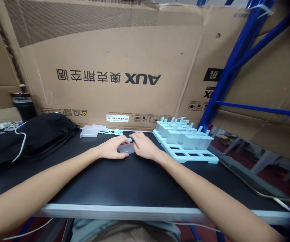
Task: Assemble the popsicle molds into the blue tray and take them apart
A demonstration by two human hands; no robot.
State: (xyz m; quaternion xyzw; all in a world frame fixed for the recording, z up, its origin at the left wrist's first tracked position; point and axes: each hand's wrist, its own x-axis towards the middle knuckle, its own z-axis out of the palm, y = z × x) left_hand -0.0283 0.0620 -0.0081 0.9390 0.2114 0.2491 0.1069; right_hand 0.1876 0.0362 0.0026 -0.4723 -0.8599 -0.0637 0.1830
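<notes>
A translucent popsicle mold cup (pixel 126 148) lies on its side low over the black tabletop, between my two hands. My left hand (pixel 112 147) is wrapped round its left end, thumb in front and fingers behind. At the right end, my right hand (pixel 145 146) is closed against the cup, with its fingertips at a small light blue popsicle stick piece (pixel 130 139). My fingers partly hide where that piece meets the cup. Behind my left hand lie loose clear mold cups (pixel 89 131) and several light blue sticks (pixel 113 131).
A light blue mold rack (pixel 177 156) at the right holds several cups with sticks; its front row has open slots. Beyond it, a dark flat device (pixel 251 179) lies along the right edge. A black bag (pixel 41 134) and a dark bottle (pixel 24 107) stand left. Cardboard (pixel 109 40) walls the back.
</notes>
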